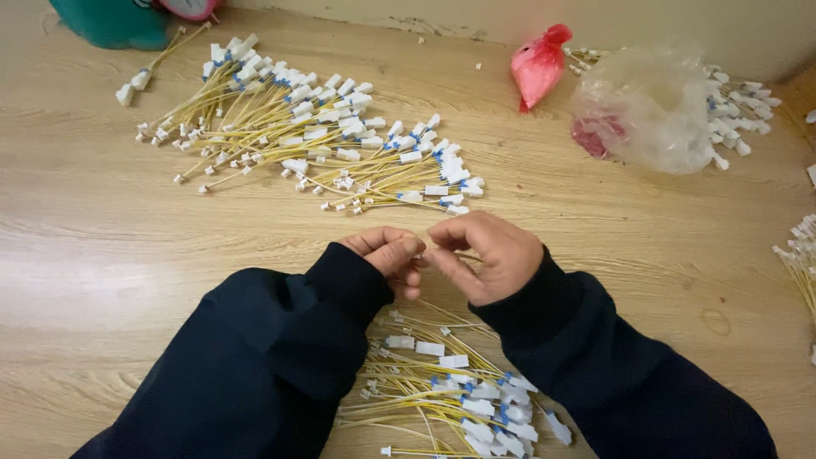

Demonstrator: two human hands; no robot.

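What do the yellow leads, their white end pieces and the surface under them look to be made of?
Yellow leads: thin wire in glossy, probably plastic insulation, bending freely. White end pieces: likely moulded plastic, matte and blocky. Surface: wood-grain board, possibly laminate, with soft sheen.

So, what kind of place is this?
Probably a small assembly workplace on a wooden floor: piles of yellow wire harnesses with white connectors, a clear plastic bag of parts, both hands joining a piece.
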